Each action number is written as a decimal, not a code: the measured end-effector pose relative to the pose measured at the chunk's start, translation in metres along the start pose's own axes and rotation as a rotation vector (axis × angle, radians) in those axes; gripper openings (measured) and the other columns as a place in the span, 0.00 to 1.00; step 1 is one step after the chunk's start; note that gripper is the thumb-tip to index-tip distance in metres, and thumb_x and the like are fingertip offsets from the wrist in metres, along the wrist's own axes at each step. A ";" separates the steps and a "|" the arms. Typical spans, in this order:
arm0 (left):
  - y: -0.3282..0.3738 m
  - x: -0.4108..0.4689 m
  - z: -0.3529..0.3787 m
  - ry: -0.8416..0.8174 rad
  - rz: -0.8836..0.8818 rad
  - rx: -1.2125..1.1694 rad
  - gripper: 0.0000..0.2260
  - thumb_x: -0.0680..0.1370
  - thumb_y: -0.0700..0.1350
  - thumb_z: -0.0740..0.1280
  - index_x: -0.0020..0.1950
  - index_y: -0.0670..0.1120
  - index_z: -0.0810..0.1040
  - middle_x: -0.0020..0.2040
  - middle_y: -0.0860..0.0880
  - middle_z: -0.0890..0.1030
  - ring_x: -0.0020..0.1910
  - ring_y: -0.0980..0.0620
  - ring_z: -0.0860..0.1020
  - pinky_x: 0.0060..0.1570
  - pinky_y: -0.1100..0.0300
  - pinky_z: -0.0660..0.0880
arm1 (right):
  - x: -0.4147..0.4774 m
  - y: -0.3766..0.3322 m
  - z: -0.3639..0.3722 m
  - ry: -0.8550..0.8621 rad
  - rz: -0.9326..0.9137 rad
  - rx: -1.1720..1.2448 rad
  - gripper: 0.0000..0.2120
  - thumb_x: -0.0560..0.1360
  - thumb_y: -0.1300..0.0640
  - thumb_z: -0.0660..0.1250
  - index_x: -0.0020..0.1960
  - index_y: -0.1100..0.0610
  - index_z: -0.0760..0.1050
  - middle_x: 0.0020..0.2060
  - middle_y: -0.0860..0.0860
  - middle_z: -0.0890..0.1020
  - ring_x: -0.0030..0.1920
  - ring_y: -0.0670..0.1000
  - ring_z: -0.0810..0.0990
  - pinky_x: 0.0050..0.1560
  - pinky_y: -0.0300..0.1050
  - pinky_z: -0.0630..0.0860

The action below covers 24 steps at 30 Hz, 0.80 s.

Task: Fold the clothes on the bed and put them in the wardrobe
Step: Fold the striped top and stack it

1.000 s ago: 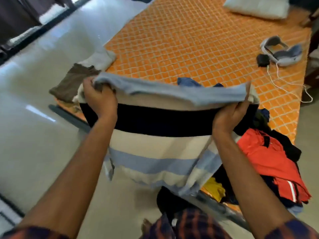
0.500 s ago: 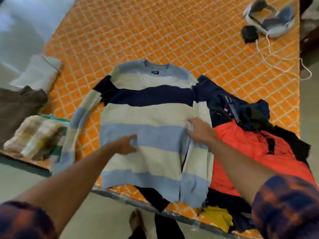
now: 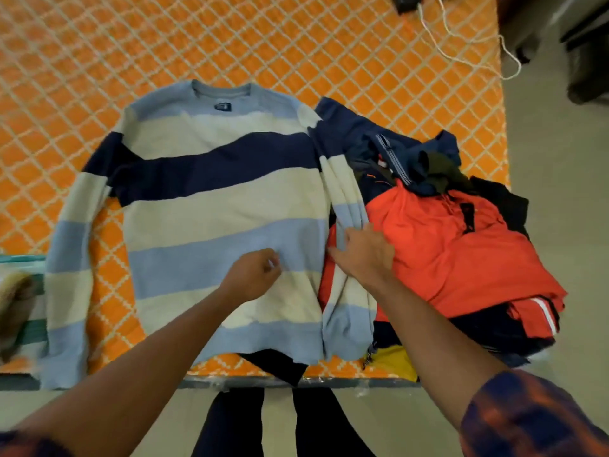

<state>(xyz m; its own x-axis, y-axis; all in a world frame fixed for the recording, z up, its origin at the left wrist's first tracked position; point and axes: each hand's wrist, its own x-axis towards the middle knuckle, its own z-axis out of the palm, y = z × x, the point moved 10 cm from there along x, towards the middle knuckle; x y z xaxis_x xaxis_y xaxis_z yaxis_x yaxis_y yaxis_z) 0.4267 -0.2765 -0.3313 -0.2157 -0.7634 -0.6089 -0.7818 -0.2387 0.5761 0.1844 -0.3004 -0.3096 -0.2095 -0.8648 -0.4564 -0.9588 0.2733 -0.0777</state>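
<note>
A striped sweater in light blue, cream and navy lies flat and face up on the orange bed, collar away from me. Its left sleeve runs straight down the left side. The right sleeve is bunched along the body's right edge. My left hand rests on the lower middle of the sweater with its fingers curled in. My right hand lies flat on the right sleeve, fingers spread, at the edge of the clothes pile, which has an orange-red garment on top.
Dark blue, black and yellow clothes lie under and around the red garment. A white cable and a black box lie at the bed's far right. Folded pieces sit at the left edge. The bed's near edge is at my legs; floor lies to the right.
One second ago both hands held the sweater up by its top edge. It now lies spread on the bed, and my hands have shifted to its lower body and right sleeve.
</note>
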 end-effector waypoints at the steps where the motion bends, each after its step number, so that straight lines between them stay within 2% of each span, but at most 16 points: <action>1: 0.016 0.001 0.005 -0.015 0.044 -0.015 0.03 0.79 0.45 0.68 0.46 0.48 0.79 0.41 0.50 0.82 0.42 0.50 0.78 0.39 0.58 0.71 | -0.009 0.004 0.004 0.022 -0.014 0.030 0.19 0.73 0.40 0.68 0.57 0.52 0.76 0.56 0.55 0.76 0.52 0.61 0.79 0.43 0.49 0.71; 4: 0.058 0.005 0.032 -0.106 0.142 -0.106 0.06 0.78 0.47 0.71 0.46 0.46 0.78 0.39 0.49 0.81 0.38 0.53 0.78 0.40 0.60 0.69 | -0.019 0.016 0.002 0.105 -0.050 0.140 0.09 0.71 0.55 0.68 0.49 0.57 0.72 0.45 0.55 0.77 0.41 0.61 0.79 0.35 0.47 0.64; 7: 0.085 0.005 0.066 -0.246 0.118 -0.159 0.13 0.75 0.56 0.74 0.53 0.51 0.76 0.41 0.53 0.79 0.40 0.57 0.76 0.40 0.61 0.69 | -0.008 0.020 -0.029 0.158 -0.018 0.262 0.07 0.69 0.59 0.67 0.43 0.57 0.69 0.35 0.53 0.76 0.36 0.59 0.76 0.34 0.48 0.64; 9: 0.098 0.001 0.085 -0.304 0.071 -0.188 0.16 0.74 0.60 0.74 0.46 0.51 0.72 0.38 0.54 0.76 0.37 0.55 0.74 0.36 0.60 0.67 | -0.003 0.021 -0.063 0.267 -0.012 0.382 0.07 0.68 0.59 0.67 0.42 0.57 0.69 0.32 0.52 0.74 0.34 0.57 0.72 0.35 0.48 0.61; 12: 0.114 -0.013 0.112 -0.325 0.035 -0.283 0.15 0.79 0.53 0.71 0.38 0.50 0.71 0.32 0.51 0.72 0.31 0.54 0.71 0.32 0.59 0.66 | 0.000 0.028 -0.098 0.335 0.006 0.485 0.09 0.68 0.61 0.66 0.47 0.55 0.71 0.35 0.51 0.76 0.36 0.55 0.71 0.35 0.49 0.62; 15: 0.130 -0.033 0.119 -0.349 0.011 -0.440 0.11 0.81 0.47 0.68 0.40 0.43 0.77 0.34 0.50 0.76 0.32 0.52 0.74 0.37 0.58 0.70 | 0.005 0.034 -0.104 0.250 0.029 0.410 0.16 0.68 0.61 0.66 0.54 0.52 0.73 0.43 0.49 0.77 0.41 0.55 0.74 0.36 0.49 0.67; 17: 0.134 -0.044 0.112 -0.374 -0.028 -0.522 0.12 0.79 0.42 0.68 0.36 0.43 0.75 0.32 0.51 0.75 0.32 0.53 0.72 0.38 0.57 0.69 | 0.010 0.041 -0.091 0.179 0.046 0.312 0.21 0.67 0.60 0.69 0.60 0.50 0.73 0.51 0.51 0.77 0.50 0.58 0.76 0.41 0.49 0.69; 19: 0.140 -0.051 0.090 -0.389 -0.030 -0.553 0.16 0.77 0.37 0.67 0.31 0.46 0.71 0.28 0.53 0.71 0.29 0.56 0.70 0.35 0.60 0.67 | 0.016 0.041 -0.072 0.077 0.045 0.208 0.23 0.68 0.56 0.72 0.62 0.50 0.73 0.55 0.54 0.78 0.54 0.61 0.78 0.43 0.49 0.69; 22: 0.143 -0.055 0.040 -0.343 0.023 -0.564 0.10 0.72 0.38 0.68 0.33 0.42 0.71 0.31 0.49 0.72 0.30 0.54 0.71 0.36 0.60 0.69 | 0.022 0.023 -0.060 -0.044 0.049 0.235 0.13 0.69 0.53 0.72 0.52 0.52 0.74 0.47 0.53 0.80 0.47 0.60 0.79 0.41 0.48 0.68; 24: 0.131 -0.057 0.002 -0.256 -0.014 -0.583 0.07 0.68 0.42 0.66 0.34 0.43 0.70 0.31 0.49 0.71 0.32 0.53 0.71 0.37 0.58 0.69 | 0.027 0.007 -0.076 0.008 0.094 0.408 0.09 0.70 0.52 0.71 0.43 0.53 0.71 0.38 0.50 0.78 0.40 0.58 0.76 0.36 0.48 0.65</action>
<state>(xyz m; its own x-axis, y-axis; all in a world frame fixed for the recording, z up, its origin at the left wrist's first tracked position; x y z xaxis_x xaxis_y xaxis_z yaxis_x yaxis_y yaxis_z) 0.3361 -0.2628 -0.2221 -0.3973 -0.6075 -0.6879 -0.3543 -0.5899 0.7256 0.1571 -0.3538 -0.2548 -0.2955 -0.8311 -0.4712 -0.7812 0.4941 -0.3816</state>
